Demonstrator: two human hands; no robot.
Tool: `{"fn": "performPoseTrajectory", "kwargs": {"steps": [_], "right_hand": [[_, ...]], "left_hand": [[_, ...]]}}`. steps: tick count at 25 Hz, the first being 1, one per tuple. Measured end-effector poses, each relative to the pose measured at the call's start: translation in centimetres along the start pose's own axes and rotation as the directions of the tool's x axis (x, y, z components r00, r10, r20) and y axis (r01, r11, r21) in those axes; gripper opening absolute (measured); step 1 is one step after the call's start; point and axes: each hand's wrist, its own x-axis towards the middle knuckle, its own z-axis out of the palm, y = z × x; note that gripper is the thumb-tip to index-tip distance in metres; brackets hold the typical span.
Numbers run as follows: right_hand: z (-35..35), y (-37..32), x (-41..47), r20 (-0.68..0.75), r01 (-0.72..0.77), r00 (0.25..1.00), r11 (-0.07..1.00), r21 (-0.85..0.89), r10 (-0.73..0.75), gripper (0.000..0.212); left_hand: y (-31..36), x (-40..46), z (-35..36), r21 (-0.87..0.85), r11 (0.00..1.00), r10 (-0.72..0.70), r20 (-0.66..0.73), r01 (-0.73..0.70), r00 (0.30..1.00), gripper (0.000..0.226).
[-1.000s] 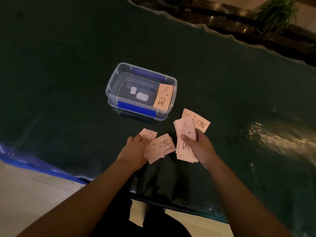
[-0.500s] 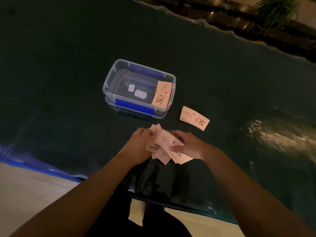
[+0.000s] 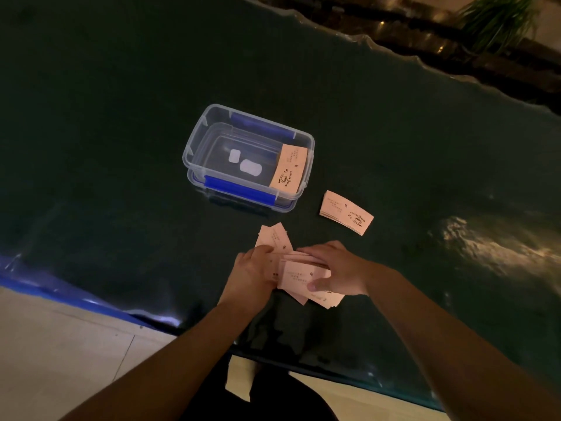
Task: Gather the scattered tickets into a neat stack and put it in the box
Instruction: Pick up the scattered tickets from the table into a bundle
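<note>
A loose, uneven bunch of pink paper tickets (image 3: 299,276) lies between my two hands near the table's front edge. My left hand (image 3: 253,273) grips its left side, and my right hand (image 3: 337,270) curls over its right side with the thumb on top. Some tickets (image 3: 274,237) stick out beyond my left fingers. A small pile of tickets (image 3: 346,212) lies alone on the table, right of the box. The clear plastic box (image 3: 194,147) with blue clips stands open beyond my hands. One ticket (image 3: 288,168) leans inside its right end.
The dark glossy table (image 3: 121,147) has a wavy far edge and a blue-trimmed near edge. Tiled floor (image 3: 60,344) shows below it. A potted plant (image 3: 498,19) stands past the far edge at top right. A bright reflection (image 3: 491,244) glares on the right.
My right hand carried its tickets leftward onto those under my left hand, leaving a small pile by the box. Both hands now hold one bunch together.
</note>
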Motion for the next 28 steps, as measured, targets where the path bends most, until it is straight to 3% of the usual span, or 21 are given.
{"fn": "performPoseTrajectory", "kwargs": {"steps": [5,7,13,18,20,21,23,25,28], "right_hand": [[0.1,0.5,-0.1,-0.033,0.057,0.997,0.968,-0.243,-0.067,0.093],[0.0,0.5,-0.3,-0.036,0.06,0.997,0.963,-0.262,-0.071,0.093],[0.1,1.7,-1.8,0.001,-0.064,0.998,0.993,-0.099,0.064,0.096],[1.4,3.3,-2.7,0.018,-0.147,0.989,0.972,0.181,0.146,0.064],[1.9,4.2,-3.0,0.034,-0.183,0.982,0.892,0.413,0.186,0.064],[2.3,4.6,-3.2,0.041,-0.189,0.978,0.795,0.576,0.203,0.066],[3.0,4.8,-3.7,0.008,-0.132,0.977,0.579,0.804,0.213,0.076],[3.7,4.5,-3.9,-0.048,-0.055,0.977,0.464,0.884,0.206,0.081],[4.6,3.0,-3.8,-0.074,0.009,0.982,0.347,0.938,0.175,0.064]], "left_hand": [[0.0,-0.1,0.9,-0.15,0.989,0.013,0.078,-0.001,0.997,0.056],[-0.2,-0.3,1.0,-0.183,0.983,0.024,0.11,-0.004,0.994,0.056],[-0.4,-0.3,0.3,-0.131,0.981,-0.144,0.005,0.144,0.99,0.046],[1.5,-1.5,1.2,-0.231,0.954,-0.176,0.08,0.19,0.981,0.014],[2.7,-2.7,2.0,-0.276,0.908,-0.256,0.229,0.315,0.939,0.009],[3.3,-3.2,2.3,-0.321,0.866,-0.286,0.314,0.384,0.906,0.003],[4.4,-4.1,2.8,-0.443,0.751,-0.268,0.474,0.49,0.839,0.035],[5.3,-4.3,3.4,-0.556,0.623,-0.168,0.592,0.55,0.788,0.056],[6.2,-2.9,4.3,-0.626,0.535,-0.117,0.61,0.568,0.783,0.046]]}}
